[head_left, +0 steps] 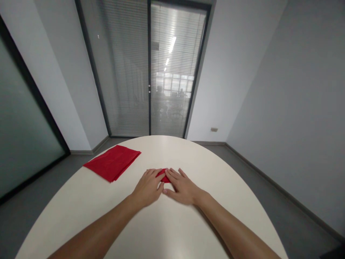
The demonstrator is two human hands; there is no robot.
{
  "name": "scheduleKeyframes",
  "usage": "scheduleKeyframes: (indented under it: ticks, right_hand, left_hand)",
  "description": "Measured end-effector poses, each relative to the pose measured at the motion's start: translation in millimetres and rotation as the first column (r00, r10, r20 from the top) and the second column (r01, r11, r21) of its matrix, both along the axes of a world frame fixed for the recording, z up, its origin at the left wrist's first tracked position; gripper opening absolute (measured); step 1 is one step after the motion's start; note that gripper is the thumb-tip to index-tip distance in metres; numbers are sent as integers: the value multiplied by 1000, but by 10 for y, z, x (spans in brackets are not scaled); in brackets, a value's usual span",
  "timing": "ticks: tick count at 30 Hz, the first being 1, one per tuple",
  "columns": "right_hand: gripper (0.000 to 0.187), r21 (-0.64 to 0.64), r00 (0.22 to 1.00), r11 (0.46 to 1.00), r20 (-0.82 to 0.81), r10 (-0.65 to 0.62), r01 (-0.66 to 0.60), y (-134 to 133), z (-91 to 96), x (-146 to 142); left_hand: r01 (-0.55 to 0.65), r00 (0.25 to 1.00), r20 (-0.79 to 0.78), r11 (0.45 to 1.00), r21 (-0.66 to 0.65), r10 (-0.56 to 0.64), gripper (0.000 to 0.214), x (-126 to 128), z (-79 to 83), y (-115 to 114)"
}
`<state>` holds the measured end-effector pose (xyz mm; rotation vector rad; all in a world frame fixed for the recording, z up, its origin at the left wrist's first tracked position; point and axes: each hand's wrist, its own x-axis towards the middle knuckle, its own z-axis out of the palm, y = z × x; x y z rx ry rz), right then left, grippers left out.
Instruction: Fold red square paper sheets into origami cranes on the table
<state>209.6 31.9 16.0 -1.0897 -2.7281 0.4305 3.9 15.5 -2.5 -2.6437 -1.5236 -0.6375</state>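
A small folded piece of red paper (163,176) lies on the white round table (221,190), mostly covered by both hands. My left hand (147,187) rests flat on its left part, fingers stretched forward and close together. My right hand (181,186) lies flat on its right part, fingers extended, thumb pointing toward the left hand. Both hands press down on the paper and neither grips it. Only a small red patch shows between the fingers.
A stack of red paper sheets (112,162) lies on the table to the far left of the hands. Behind the table are glass doors with closed blinds (149,72), grey walls and a grey floor.
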Motion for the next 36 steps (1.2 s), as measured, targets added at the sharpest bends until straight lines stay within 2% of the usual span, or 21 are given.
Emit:
scheduleKeyframes:
  ticks: [6,12,17,22,23,29,33,36]
  right_hand:
    - [89,-70,996,997,79,-35,40,-3,48,9]
    - [85,-33,995,996,56,-77,79,37,-31,30]
    - [84,-19,998,998,27,-61,61,62,-81,52]
    - [82,-5,998,999,27,-54,54,52,-58,56]
    - [81,-5,998,999,30,-52,53,52,-55,57]
    - [81,28,995,996,46,-83,82,31,-56,44]
    - [76,92,996,993,32,-79,76,-5,-51,21]
    - [74,82,997,995,26,-67,65,-8,-51,24]
  left_hand:
    - [8,999,-36,998,-65,-11,52,-7,-136,48]
    - [-87,993,-78,996,-7,86,50,20,-105,-9]
    - [-168,983,-70,985,50,171,48,23,-74,-21]
    - [48,999,-21,999,-1,-48,48,4,-75,9]
    - [60,998,-15,998,-20,-60,47,2,-87,15]
    - [-49,998,-36,999,-15,49,48,8,-154,30]
    - [-126,991,-49,992,9,127,47,11,-126,26]
    - [-159,987,-27,987,8,159,46,12,-90,20]
